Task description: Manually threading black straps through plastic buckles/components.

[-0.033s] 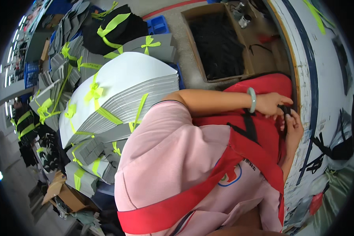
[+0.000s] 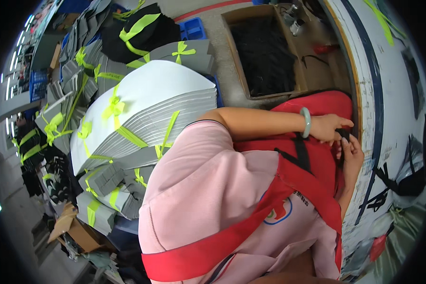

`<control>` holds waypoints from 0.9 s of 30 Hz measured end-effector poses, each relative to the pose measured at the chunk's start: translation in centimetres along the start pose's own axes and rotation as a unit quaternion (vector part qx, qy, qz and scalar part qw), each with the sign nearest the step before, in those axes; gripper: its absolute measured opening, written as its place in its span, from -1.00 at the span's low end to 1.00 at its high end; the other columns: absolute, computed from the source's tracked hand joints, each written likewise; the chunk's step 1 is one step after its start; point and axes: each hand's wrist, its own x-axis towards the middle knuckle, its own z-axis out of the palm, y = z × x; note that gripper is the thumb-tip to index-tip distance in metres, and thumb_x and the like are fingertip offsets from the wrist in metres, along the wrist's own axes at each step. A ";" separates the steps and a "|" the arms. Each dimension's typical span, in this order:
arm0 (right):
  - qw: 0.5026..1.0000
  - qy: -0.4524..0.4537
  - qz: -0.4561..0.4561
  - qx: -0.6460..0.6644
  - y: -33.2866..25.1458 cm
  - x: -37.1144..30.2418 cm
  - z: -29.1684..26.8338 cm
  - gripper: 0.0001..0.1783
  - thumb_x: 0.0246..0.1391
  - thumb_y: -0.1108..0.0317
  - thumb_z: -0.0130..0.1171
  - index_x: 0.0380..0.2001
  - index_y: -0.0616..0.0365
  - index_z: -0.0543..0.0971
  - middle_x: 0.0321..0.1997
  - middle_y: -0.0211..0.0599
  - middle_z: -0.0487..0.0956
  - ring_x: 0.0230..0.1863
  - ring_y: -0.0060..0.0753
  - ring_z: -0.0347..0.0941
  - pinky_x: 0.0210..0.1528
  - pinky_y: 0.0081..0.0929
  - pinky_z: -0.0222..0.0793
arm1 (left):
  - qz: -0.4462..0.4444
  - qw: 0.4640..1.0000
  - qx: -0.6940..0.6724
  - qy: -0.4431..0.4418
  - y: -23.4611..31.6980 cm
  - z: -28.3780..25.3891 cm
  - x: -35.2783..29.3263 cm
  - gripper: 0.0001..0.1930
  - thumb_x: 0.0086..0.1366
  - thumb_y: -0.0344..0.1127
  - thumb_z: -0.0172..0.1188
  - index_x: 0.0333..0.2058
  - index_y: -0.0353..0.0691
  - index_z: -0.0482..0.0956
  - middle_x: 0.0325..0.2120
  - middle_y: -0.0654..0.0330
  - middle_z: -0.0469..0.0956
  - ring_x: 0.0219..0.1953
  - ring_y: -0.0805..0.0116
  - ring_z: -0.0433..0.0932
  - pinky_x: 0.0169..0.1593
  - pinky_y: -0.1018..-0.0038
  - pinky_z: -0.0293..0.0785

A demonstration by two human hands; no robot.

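Observation:
Close together above the red apron (image 2: 288, 123) over my lap, both hands work on one small black piece (image 2: 344, 134), perhaps a strip of fabric. My left hand (image 2: 325, 128), below a pale green bangle (image 2: 306, 122), pinches it from the far side. From the near side, my right hand (image 2: 352, 152) grips it between thumb and fingers, closed. Much of the piece is hidden by the fingers, so its exact kind is unclear. Both hands are beside the worn edge of a white table (image 2: 364, 184).
An open cardboard box (image 2: 298, 87) of black pieces stands on the floor ahead. To my left lie a white-topped stack of sheets (image 2: 161, 83) and several grey bundles tied with yellow-green ribbon. Black straps (image 2: 388, 175) and a clear plastic bag (image 2: 407, 163) rest on the table.
My fingers have shifted slightly around the black piece, and less of it shows. Both hands stay in nearly the same place.

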 end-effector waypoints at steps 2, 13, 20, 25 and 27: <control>1.000 -0.015 -0.001 -0.024 0.1 0.6 0.1 -0.81 0.20 0.38 0.12 -0.16 0.23 0.53 -0.46 -0.50 0.53 -0.51 -0.78 0.32 -0.51 -0.79 0.21 | 0.003 1.000 0.030 0.000 -0.4 -0.2 -0.2 -0.37 0.19 -0.52 -0.02 0.27 -0.32 0.12 -0.46 0.03 0.59 -0.58 0.39 0.55 -0.54 0.56 0.44; 0.996 -0.033 -0.057 -0.059 -0.6 1.8 0.9 -0.84 0.20 0.31 0.15 -0.28 0.19 0.54 -0.60 -0.53 0.44 -0.63 -0.78 0.26 -0.59 -0.79 0.13 | -0.015 0.993 -0.050 0.102 -2.0 -1.5 -0.6 -0.78 0.20 -0.38 0.23 -0.23 -0.40 0.61 -0.55 0.09 0.60 -0.61 0.46 0.55 -0.62 0.57 0.42; 0.997 -0.055 -0.029 -0.043 0.0 2.0 0.8 -0.80 0.22 0.25 0.12 -0.31 0.17 0.54 -0.60 -0.54 0.44 -0.66 -0.77 0.25 -0.61 -0.78 0.13 | -0.003 0.995 -0.014 0.100 -2.8 -1.3 -0.9 -0.81 0.20 -0.34 0.25 -0.32 -0.39 0.61 -0.60 0.14 0.58 -0.66 0.48 0.50 -0.63 0.56 0.39; 0.999 0.010 -0.021 0.032 0.9 1.6 1.0 -0.83 0.23 0.27 0.09 -0.36 0.13 0.53 -0.59 -0.52 0.45 -0.65 -0.74 0.28 -0.62 -0.76 0.15 | -0.043 0.956 -0.251 0.145 -2.5 -0.4 0.3 -0.82 0.20 -0.32 0.28 -0.30 -0.31 0.61 -0.52 0.22 0.58 -0.54 0.51 0.51 -0.53 0.59 0.42; 0.999 0.004 -0.008 0.038 0.3 1.1 2.4 -0.85 0.23 0.31 0.08 -0.37 0.14 0.52 -0.57 -0.50 0.48 -0.64 -0.71 0.32 -0.60 -0.75 0.21 | -0.043 0.938 -0.319 0.127 -2.2 -0.5 -0.1 -0.80 0.20 -0.32 0.29 -0.24 -0.26 0.58 -0.44 0.26 0.58 -0.44 0.55 0.51 -0.43 0.61 0.42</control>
